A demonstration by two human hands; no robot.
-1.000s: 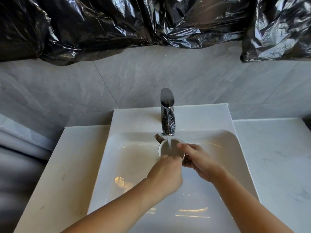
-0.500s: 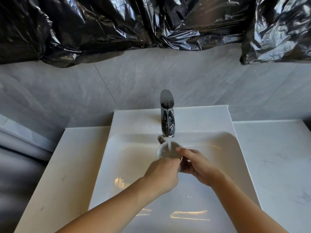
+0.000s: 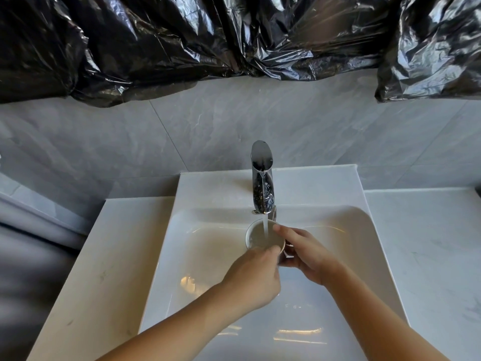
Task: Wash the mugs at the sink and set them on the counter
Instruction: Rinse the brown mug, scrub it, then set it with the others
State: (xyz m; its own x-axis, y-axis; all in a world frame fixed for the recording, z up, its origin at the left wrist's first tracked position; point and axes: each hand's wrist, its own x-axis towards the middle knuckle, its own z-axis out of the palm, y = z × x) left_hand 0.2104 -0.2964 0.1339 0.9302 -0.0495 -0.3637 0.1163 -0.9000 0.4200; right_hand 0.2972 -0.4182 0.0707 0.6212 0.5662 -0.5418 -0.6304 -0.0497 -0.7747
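Two hands meet over the white sink, both on one mug held upright under the chrome tap. The left hand comes in from the near side, its fingers curled over the mug's near rim, a closed grip on the mug. The right hand wraps the mug's right side, with one finger laid across the rim at the top right, so this grip too is closed on the mug. A thin stream of water falls from the spout straight into the mug's open mouth, just beyond the left grip and just left of the right fingertip. The inside of the mug looks pale grey; how full it is cannot be told, since the view there is soft. A small dark piece just beyond the right grip, under the spout, may be the mug's handle. The mug is held above the basin floor, near its far wall. The pale bench runs to the left of the left grip and to the right of the right one. Beyond both grips rises a grey tiled wall, with crumpled black plastic sheeting hung across its top.
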